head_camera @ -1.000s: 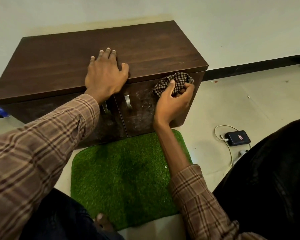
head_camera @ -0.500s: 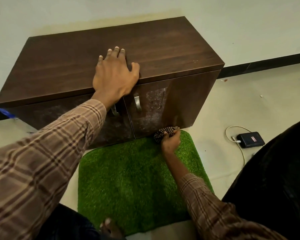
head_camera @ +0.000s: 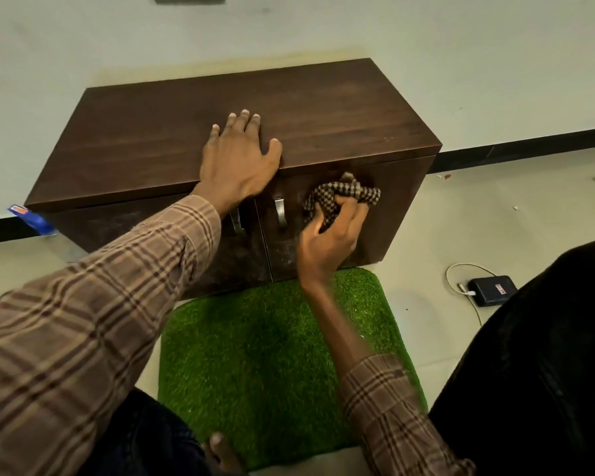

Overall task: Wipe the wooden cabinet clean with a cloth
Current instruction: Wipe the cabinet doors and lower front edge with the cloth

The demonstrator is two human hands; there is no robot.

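1 head view looks steeply down, close over the cabinet [head_camera: 241, 132].

Left hand [head_camera: 236, 163] flat, palm down on the cabinet [head_camera: 323, 108] top at its front edge, fingers spread and straight, thumb out to the side. Left arm stretched forward, plaid sleeve to the wrist. Right hand [head_camera: 327, 238] raised against the cabinet front, fingers curled, gripping a bunched cloth [head_camera: 344, 195]. Right forearm bare, sleeve pushed back.

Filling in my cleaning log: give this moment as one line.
left hand: flat on cabinet top | right hand: presses cloth on right door | step: wiping front
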